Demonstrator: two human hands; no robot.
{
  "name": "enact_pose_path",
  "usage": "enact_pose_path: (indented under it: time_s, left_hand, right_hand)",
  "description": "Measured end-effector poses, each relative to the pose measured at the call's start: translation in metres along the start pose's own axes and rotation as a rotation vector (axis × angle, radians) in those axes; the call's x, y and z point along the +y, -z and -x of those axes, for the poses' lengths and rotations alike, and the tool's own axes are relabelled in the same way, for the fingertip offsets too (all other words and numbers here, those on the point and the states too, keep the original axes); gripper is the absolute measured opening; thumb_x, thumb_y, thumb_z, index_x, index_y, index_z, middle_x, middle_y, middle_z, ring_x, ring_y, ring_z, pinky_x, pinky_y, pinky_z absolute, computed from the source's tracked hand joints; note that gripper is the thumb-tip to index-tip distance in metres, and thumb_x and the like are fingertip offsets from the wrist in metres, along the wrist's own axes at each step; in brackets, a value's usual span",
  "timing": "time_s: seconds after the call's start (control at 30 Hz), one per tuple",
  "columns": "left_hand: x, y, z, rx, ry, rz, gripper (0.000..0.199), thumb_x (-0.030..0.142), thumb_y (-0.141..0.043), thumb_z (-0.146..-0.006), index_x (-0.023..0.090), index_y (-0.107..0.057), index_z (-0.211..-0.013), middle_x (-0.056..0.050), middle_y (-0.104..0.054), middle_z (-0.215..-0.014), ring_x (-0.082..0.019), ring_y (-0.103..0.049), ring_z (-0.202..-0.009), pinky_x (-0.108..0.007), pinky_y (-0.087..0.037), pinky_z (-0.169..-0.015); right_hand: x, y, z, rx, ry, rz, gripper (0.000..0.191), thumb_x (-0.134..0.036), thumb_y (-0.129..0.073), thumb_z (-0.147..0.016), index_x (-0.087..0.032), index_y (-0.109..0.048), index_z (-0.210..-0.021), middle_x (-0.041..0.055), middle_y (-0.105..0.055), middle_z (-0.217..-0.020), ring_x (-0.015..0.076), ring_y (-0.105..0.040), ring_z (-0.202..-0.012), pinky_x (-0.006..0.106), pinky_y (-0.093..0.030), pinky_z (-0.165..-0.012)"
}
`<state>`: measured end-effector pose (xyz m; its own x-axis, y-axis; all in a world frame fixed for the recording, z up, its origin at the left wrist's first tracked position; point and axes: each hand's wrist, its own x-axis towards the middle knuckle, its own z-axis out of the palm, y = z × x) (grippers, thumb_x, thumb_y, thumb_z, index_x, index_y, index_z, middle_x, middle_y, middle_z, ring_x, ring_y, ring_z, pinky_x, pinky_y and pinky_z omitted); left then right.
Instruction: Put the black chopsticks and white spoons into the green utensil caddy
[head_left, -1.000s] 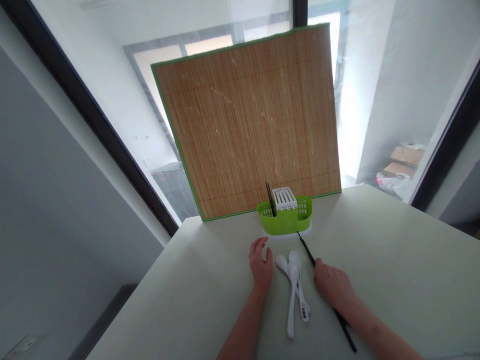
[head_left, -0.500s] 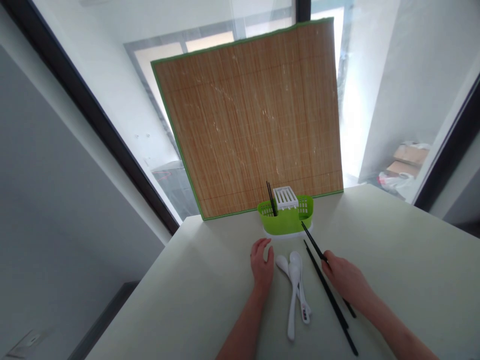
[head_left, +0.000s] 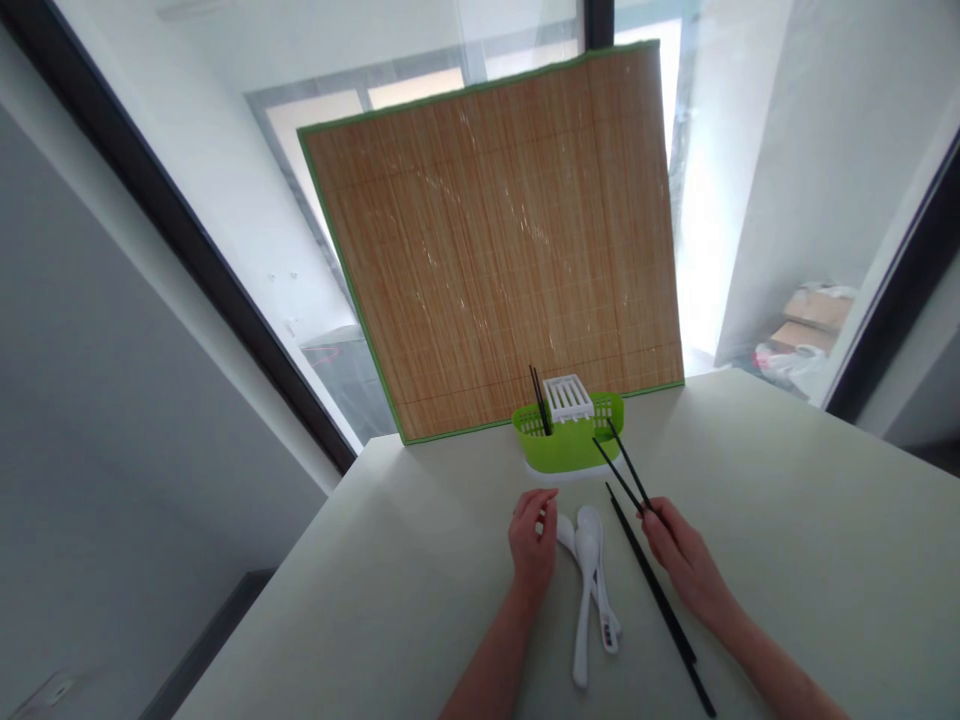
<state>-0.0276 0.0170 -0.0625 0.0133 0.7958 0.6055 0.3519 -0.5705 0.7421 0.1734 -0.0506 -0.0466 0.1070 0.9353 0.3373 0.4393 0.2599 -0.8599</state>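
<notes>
In the head view my right hand (head_left: 684, 560) is closed around a pair of black chopsticks (head_left: 628, 470), held above the table with their tips apart and pointing at the holder. Two more black chopsticks (head_left: 656, 590) lie side by side on the table, left of that hand. My left hand (head_left: 532, 545) rests just left of the white spoons (head_left: 586, 585), its fingers curled in towards the thumb with nothing visible in them. Several spoons lie crossed over one another. Behind them stands a green utensil holder (head_left: 566, 452) with a white slatted top (head_left: 569, 398).
Black chopsticks (head_left: 540, 405) stand in the holder's left compartment. A bamboo mat (head_left: 495, 250) with green edging leans upright against the window behind the holder. The pale table (head_left: 420, 600) ends at the wall and window frame on the left. Cardboard and plastic (head_left: 814, 325) lie beyond the glass.
The chopsticks in my right hand have spread apart at their tips, and that hand has shifted slightly. My left hand has moved a little right and nearer me, its thumb and fingers drawing together.
</notes>
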Motion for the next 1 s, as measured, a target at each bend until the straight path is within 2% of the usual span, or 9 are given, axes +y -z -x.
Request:
enact_pose_path:
  time_s: [0.1, 0.23, 0.4, 0.5, 0.67, 0.83, 0.9, 1.0]
  left_hand:
    - [0.008, -0.003, 0.004, -0.066, -0.036, 0.013, 0.022, 0.022, -0.046, -0.089, 0.020, -0.064, -0.100, -0.005, -0.062, -0.095, -0.013, -0.058, -0.087, -0.023, -0.049, -0.068]
    - [0.011, -0.006, 0.008, -0.128, -0.068, -0.006, 0.021, 0.021, -0.045, -0.089, 0.020, -0.064, -0.098, -0.005, -0.063, -0.094, -0.013, -0.057, -0.085, -0.023, -0.048, -0.071]
    - [0.014, -0.007, 0.009, -0.169, -0.052, -0.021, 0.022, 0.024, -0.045, -0.089, 0.020, -0.065, -0.097, -0.006, -0.063, -0.093, -0.014, -0.057, -0.083, -0.024, -0.048, -0.068]
    - [0.027, -0.011, 0.006, -0.182, -0.033, 0.016, 0.022, 0.025, -0.045, -0.089, 0.019, -0.065, -0.099, -0.006, -0.063, -0.093, -0.014, -0.057, -0.081, -0.024, -0.048, -0.067]
    - [0.062, -0.026, -0.002, -0.285, -0.041, 0.103, 0.027, 0.030, -0.048, -0.088, 0.021, -0.061, -0.110, -0.003, -0.061, -0.084, -0.011, -0.055, -0.071, -0.022, -0.047, -0.062]
    - [0.089, -0.037, -0.007, -0.468, -0.126, 0.104, 0.034, 0.036, -0.055, -0.084, 0.023, -0.059, -0.115, -0.001, -0.060, -0.081, -0.010, -0.052, -0.064, -0.021, -0.045, -0.062]
    - [0.094, -0.039, -0.008, -0.518, -0.172, 0.068, 0.035, 0.038, -0.057, -0.083, 0.022, -0.060, -0.113, -0.001, -0.060, -0.078, -0.010, -0.052, -0.064, -0.022, -0.045, -0.064]
    - [0.100, -0.041, -0.007, -0.534, -0.223, 0.002, 0.029, 0.039, -0.057, -0.083, 0.021, -0.064, -0.105, -0.001, -0.060, -0.075, -0.012, -0.052, -0.067, -0.022, -0.044, -0.065]
  right_hand:
    - [0.007, -0.008, 0.003, 0.078, -0.003, -0.112, 0.027, -0.044, -0.036, -0.092, -0.022, -0.043, -0.079, -0.0054, -0.042, -0.061, 0.0117, -0.041, -0.054, 0.022, -0.033, -0.052]
    - [0.017, -0.014, 0.003, 0.128, -0.013, -0.140, 0.032, -0.045, -0.038, -0.091, -0.021, -0.040, -0.069, -0.0055, -0.039, -0.059, 0.0112, -0.038, -0.054, 0.022, -0.032, -0.051]
    - [0.020, -0.013, 0.001, 0.046, -0.051, -0.098, 0.035, -0.046, -0.037, -0.091, -0.021, -0.043, -0.068, -0.0043, -0.043, -0.058, 0.0124, -0.041, -0.055, 0.023, -0.034, -0.053]
    - [0.018, -0.012, 0.001, 0.032, -0.034, -0.085, 0.038, -0.048, -0.034, -0.092, -0.021, -0.041, -0.065, -0.0028, -0.045, -0.059, 0.0142, -0.045, -0.058, 0.025, -0.037, -0.056]
    - [0.016, -0.014, 0.002, 0.048, 0.091, -0.105, 0.034, -0.045, -0.031, -0.093, -0.021, -0.042, -0.071, -0.0010, -0.047, -0.067, 0.0158, -0.048, -0.066, 0.027, -0.043, -0.065]
    - [0.024, -0.010, 0.001, 0.110, 0.271, 0.013, 0.028, -0.039, -0.033, -0.093, -0.021, -0.051, -0.083, 0.0057, -0.055, -0.089, 0.0198, -0.053, -0.087, 0.032, -0.044, -0.078]
    - [0.030, -0.007, 0.002, 0.130, 0.322, 0.064, 0.028, -0.039, -0.033, -0.092, -0.020, -0.054, -0.087, 0.0074, -0.057, -0.093, 0.0199, -0.056, -0.086, 0.031, -0.045, -0.075]
    - [0.037, -0.004, 0.004, 0.101, 0.381, 0.110, 0.027, -0.035, -0.034, -0.092, -0.020, -0.056, -0.086, 0.0071, -0.059, -0.089, 0.0182, -0.058, -0.078, 0.029, -0.047, -0.068]
